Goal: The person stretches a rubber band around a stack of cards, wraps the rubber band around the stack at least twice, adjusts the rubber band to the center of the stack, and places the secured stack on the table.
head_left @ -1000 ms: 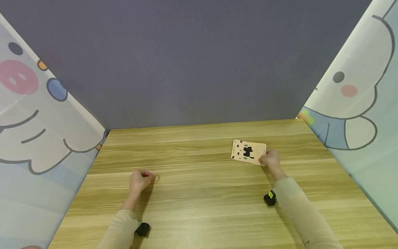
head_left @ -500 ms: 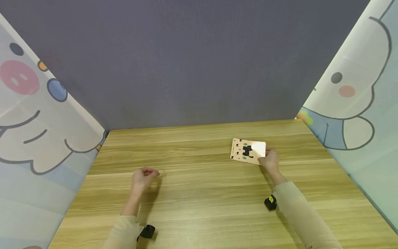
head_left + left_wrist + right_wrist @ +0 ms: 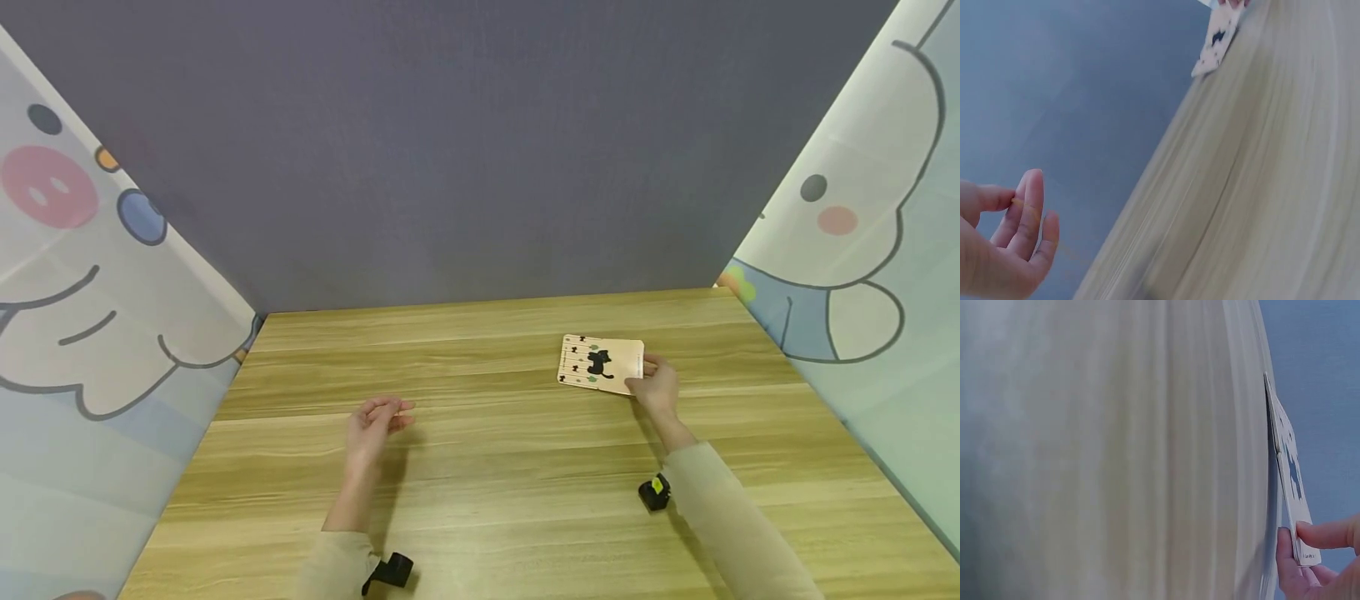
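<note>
My right hand pinches the right end of a cream card with a black cat print, thumb on top and fingers beneath. In the right wrist view the card slants, its layered edge showing, close above the tabletop. Left of it, my left hand is raised over the table, thumb and fingertips pinching a thin yellowish band, like a rubber band. The band is hardly visible in the head view, and most of its loop is too faint to make out.
The wood-grain table stretches beneath both hands. A dark grey panel stands along its far edge. Cartoon-printed curtains flank both sides. Black wrist cameras sit by the sleeves.
My left hand has moved right across the table, turning so its fingers spread more, and the band's loop has faded from the head view. The right hand and the card have barely shifted.
</note>
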`<state>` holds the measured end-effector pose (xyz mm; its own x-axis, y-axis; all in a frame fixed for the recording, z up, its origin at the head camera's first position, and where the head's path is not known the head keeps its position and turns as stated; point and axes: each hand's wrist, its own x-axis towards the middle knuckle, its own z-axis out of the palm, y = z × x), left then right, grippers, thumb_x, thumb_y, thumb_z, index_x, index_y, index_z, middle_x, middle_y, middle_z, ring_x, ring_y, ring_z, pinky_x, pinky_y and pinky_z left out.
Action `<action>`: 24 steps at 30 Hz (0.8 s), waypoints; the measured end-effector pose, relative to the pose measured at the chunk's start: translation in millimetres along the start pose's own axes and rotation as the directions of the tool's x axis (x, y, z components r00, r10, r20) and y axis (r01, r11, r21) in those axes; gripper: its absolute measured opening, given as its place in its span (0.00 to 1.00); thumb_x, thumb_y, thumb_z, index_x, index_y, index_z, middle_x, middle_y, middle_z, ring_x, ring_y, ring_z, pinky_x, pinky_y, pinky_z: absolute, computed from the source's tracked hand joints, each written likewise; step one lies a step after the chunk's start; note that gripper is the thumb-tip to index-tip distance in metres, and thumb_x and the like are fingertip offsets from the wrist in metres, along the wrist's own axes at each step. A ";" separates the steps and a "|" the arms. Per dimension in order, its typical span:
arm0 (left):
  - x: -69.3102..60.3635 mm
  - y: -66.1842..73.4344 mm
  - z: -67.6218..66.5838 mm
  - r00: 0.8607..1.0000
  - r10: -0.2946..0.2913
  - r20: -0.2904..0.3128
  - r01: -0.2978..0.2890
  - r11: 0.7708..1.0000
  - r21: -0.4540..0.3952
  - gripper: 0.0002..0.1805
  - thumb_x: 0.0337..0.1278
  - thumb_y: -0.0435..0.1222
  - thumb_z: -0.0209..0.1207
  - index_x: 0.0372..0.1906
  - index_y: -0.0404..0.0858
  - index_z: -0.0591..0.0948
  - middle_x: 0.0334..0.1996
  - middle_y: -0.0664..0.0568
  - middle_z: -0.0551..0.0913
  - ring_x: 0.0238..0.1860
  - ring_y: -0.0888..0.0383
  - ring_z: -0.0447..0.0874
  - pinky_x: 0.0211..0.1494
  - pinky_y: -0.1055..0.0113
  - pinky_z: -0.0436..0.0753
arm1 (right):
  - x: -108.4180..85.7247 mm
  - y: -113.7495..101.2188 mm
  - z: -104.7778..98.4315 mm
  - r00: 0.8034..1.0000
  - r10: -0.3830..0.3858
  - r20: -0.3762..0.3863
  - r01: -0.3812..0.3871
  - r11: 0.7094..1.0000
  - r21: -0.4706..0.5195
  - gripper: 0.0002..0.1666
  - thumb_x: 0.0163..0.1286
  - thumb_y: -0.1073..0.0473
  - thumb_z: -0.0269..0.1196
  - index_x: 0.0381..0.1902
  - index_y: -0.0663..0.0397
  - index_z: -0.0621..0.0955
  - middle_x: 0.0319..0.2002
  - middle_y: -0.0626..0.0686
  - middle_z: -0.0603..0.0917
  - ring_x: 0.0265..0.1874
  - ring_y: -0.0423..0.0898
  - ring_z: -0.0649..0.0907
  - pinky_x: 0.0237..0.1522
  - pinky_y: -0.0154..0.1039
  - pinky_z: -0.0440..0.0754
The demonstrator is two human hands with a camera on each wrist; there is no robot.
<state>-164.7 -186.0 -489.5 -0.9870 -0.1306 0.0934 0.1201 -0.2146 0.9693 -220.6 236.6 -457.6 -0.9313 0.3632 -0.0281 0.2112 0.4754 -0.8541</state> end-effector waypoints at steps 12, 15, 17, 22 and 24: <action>-22.5 36.2 52.1 0.997 -0.021 0.079 0.039 0.972 -0.232 0.21 0.66 0.35 0.42 0.57 0.22 0.63 0.50 0.41 0.76 0.45 0.47 0.77 0.50 0.60 0.75 | -6.3 -12.3 -7.4 0.998 0.055 0.022 -0.059 0.975 0.214 0.35 0.53 0.78 0.59 0.60 0.69 0.62 0.47 0.68 0.69 0.27 0.40 0.77 0.24 0.25 0.79; -22.2 37.0 57.4 0.993 -0.009 0.116 0.037 0.969 -0.246 0.20 0.66 0.29 0.38 0.59 0.23 0.59 0.51 0.45 0.75 0.49 0.45 0.74 0.52 0.57 0.72 | -10.9 -18.9 -9.6 0.997 0.072 0.042 -0.081 0.945 0.318 0.37 0.52 0.80 0.57 0.61 0.70 0.61 0.48 0.67 0.68 0.25 0.38 0.78 0.26 0.28 0.80; -21.6 36.9 60.8 0.992 -0.007 0.123 0.037 0.970 -0.239 0.20 0.65 0.26 0.37 0.60 0.22 0.57 0.53 0.45 0.73 0.50 0.45 0.73 0.53 0.54 0.69 | -14.6 -23.4 -11.1 0.995 0.083 0.058 -0.098 0.924 0.369 0.37 0.53 0.80 0.57 0.61 0.70 0.60 0.47 0.66 0.67 0.24 0.37 0.78 0.27 0.28 0.80; -19.3 33.4 66.5 0.992 -0.019 0.126 0.047 0.973 -0.224 0.24 0.60 0.19 0.38 0.62 0.27 0.58 0.61 0.37 0.62 0.54 0.40 0.68 0.55 0.50 0.67 | -23.2 -31.5 -8.9 0.993 0.090 0.075 -0.113 0.904 0.412 0.36 0.54 0.78 0.58 0.61 0.69 0.61 0.46 0.62 0.67 0.27 0.41 0.79 0.30 0.29 0.80; -18.0 30.8 68.4 0.992 -0.016 0.127 0.045 0.972 -0.232 0.26 0.57 0.16 0.38 0.62 0.29 0.59 0.62 0.37 0.60 0.54 0.41 0.69 0.54 0.51 0.69 | -17.1 -17.9 -0.9 0.996 0.061 0.061 -0.082 0.892 0.445 0.36 0.52 0.77 0.61 0.60 0.67 0.64 0.44 0.60 0.70 0.29 0.43 0.80 0.31 0.29 0.80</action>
<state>-150.5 -124.0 -445.8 -0.9944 -0.0027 0.1060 0.0965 -0.4386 0.8935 -208.1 222.7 -441.4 -0.9330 0.3418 -0.1124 0.1331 0.0377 -0.9904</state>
